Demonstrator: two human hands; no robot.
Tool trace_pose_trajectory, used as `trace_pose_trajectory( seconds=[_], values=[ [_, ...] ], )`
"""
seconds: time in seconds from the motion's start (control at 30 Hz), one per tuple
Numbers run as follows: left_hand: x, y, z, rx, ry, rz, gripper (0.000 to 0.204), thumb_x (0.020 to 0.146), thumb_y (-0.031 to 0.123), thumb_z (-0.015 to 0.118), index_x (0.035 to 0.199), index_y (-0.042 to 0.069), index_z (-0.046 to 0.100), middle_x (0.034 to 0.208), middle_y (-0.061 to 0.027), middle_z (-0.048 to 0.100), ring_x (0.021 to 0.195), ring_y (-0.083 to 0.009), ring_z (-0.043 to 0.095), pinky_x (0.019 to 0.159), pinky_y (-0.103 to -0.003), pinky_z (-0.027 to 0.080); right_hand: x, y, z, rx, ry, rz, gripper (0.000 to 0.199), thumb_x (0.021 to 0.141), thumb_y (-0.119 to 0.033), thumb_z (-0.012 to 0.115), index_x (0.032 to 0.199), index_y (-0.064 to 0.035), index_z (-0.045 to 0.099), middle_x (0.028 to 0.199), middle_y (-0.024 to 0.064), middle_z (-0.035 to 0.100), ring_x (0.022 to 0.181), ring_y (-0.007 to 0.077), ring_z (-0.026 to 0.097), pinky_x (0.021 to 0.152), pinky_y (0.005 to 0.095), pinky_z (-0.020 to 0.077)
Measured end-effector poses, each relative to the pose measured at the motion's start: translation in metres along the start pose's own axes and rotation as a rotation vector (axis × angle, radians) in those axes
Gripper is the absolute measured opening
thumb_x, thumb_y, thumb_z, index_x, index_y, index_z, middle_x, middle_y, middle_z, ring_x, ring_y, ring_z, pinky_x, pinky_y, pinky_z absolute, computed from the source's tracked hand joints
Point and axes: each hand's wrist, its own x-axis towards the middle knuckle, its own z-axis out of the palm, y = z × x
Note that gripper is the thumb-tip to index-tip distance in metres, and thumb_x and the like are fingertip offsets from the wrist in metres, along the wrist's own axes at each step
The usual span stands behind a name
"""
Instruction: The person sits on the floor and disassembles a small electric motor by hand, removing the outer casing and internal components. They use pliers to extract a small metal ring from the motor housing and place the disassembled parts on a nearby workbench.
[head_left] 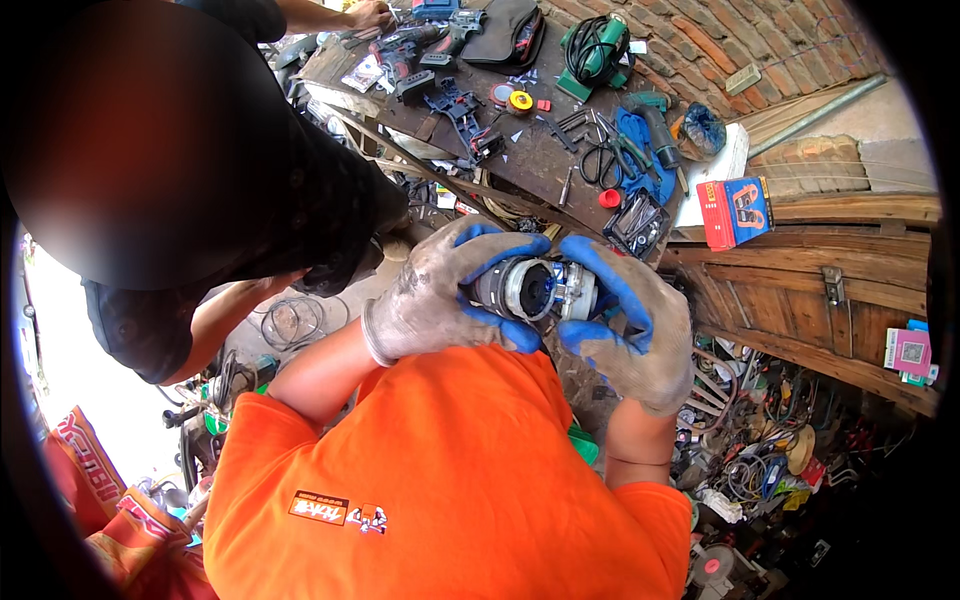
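Note:
Both of my hands wear grey-white work gloves with blue palms, held up close together in front of my orange shirt. My left hand [430, 290] is closed around a dark round housing [492, 287] with a pale ring at its open end. The fingers of my right hand [645, 325] are wrapped about a silver metal gear housing [574, 290] with bits of blue on it. The two pieces face each other end to end between my hands. Whether they are joined, I cannot tell.
A cluttered workbench [520, 170] beyond my hands bears power tools, scissors [602, 165], a yellow tape roll [520, 101] and a red-and-blue box [735, 212]. Another person in dark clothes [330, 190] stands at the left. Wooden doors [790, 280] and piled cables [780, 440] lie to the right.

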Motion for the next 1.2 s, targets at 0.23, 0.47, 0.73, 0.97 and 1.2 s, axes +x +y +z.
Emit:
trace_pose_trajectory(
  seconds=[0.23,0.47,0.73,0.97,1.2],
  values=[
    [-0.001,-0.011,0.002,-0.289,-0.002,-0.049,0.091,0.057,0.049,0.097,0.132,0.007,0.065,0.115,-0.0105,0.068,0.108,-0.0274,0.064,0.096,-0.040,0.052,0.000,-0.001,-0.001,-0.002,0.015,-0.023,0.071,0.081,-0.036,0.083,0.132,0.0087,0.061,0.112,0.0170,0.071,0.092,0.0192,0.067,0.081,0.0306,0.0530],
    [-0.007,-0.009,0.003,-0.469,-0.046,-0.118,0.094,0.062,0.056,0.094,0.129,-0.001,0.063,0.123,-0.0148,0.064,0.115,-0.0266,0.061,0.098,-0.040,0.048,0.001,-0.003,0.002,0.009,0.049,-0.007,0.074,0.080,-0.041,0.084,0.130,0.0096,0.063,0.108,0.0147,0.071,0.091,0.0155,0.066,0.082,0.0286,0.0517],
    [-0.007,-0.017,0.002,-0.522,-0.097,-0.138,0.097,0.062,0.058,0.093,0.133,0.001,0.061,0.125,-0.0133,0.066,0.118,-0.0257,0.063,0.101,-0.039,0.049,0.000,-0.001,0.002,0.060,0.052,0.060,0.079,0.081,-0.046,0.084,0.130,0.0114,0.061,0.112,0.0144,0.070,0.094,0.0145,0.066,0.084,0.0267,0.0514],
    [-0.006,-0.018,0.006,-0.536,-0.125,-0.223,0.093,0.063,0.052,0.094,0.134,0.002,0.061,0.126,-0.0128,0.066,0.117,-0.0242,0.064,0.100,-0.038,0.051,-0.005,0.043,0.009,0.366,0.184,0.169,0.069,0.091,-0.037,0.079,0.139,0.0064,0.054,0.107,0.0090,0.069,0.091,0.0129,0.066,0.085,0.0291,0.0552],
    [-0.007,-0.026,0.011,-0.422,-0.024,-0.303,0.092,0.063,0.051,0.095,0.134,0.003,0.061,0.125,-0.0109,0.067,0.118,-0.0241,0.064,0.100,-0.037,0.051,0.031,0.211,0.028,0.796,0.344,0.380,0.048,0.090,-0.004,0.072,0.133,0.0049,0.053,0.106,0.0075,0.065,0.093,0.0155,0.065,0.088,0.0308,0.0561]
  ],
)
